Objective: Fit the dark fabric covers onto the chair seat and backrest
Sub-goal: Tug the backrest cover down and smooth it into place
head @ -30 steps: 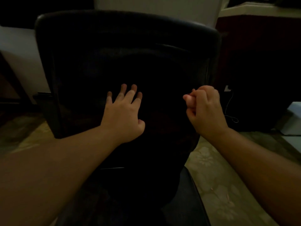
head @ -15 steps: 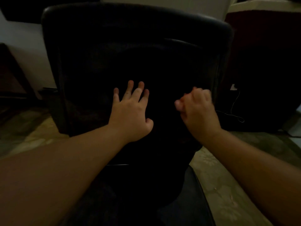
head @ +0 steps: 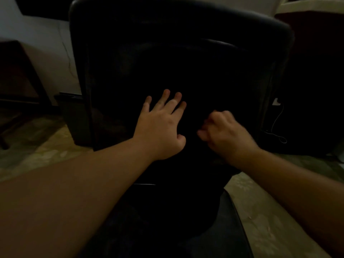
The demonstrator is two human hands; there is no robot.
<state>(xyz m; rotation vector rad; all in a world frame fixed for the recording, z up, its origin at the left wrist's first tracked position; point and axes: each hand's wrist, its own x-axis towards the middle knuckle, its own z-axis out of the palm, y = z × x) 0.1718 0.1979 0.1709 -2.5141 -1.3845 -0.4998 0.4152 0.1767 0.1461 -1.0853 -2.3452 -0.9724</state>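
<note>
- The left hand (head: 161, 127) is pressing flat, fingers spread, on the backrest (head: 178, 58).
- The right hand (head: 223, 133) is staying clenched beside it; whether it is pinching the cover, I cannot tell.
- The cover is risking to bunch if pulled unevenly.
</note>
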